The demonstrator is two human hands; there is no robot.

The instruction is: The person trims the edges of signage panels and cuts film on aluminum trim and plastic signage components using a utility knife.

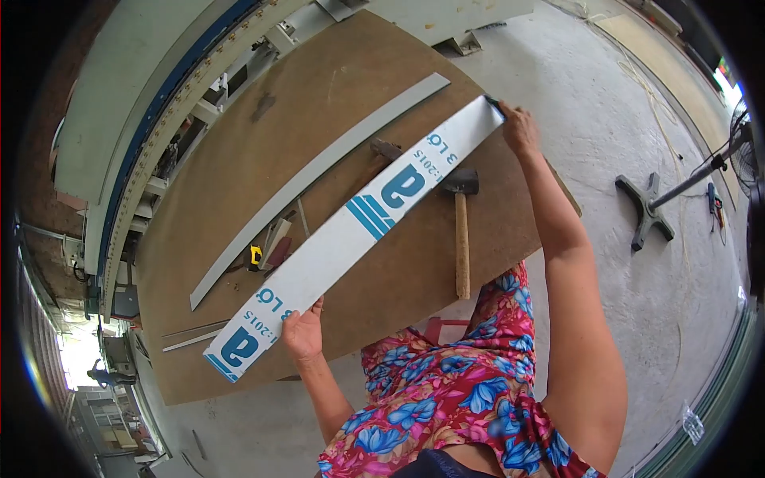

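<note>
A long flat strip (327, 248), covered in white film with blue lettering, slants across the brown work table. My left hand (304, 333) pinches its near edge towards the lower left end, thumb and fingers closed on it. At the upper right end my right hand (519, 131) is closed round the strip's end. Something small and dark shows by those fingers; I cannot make out what it is. Beside the strip lies a mallet (462, 239) with a black head and wooden handle. A second hammer (386, 149) is partly hidden behind the strip.
A thin grey strip (319, 171) lies farther back on the table (382, 295). Small tools and a yellow-and-black tape measure (255, 255) sit between the strips. Narrow bars (191, 336) rest at the left. A large machine (143, 151) borders the table; a stand (649, 209) is on the floor.
</note>
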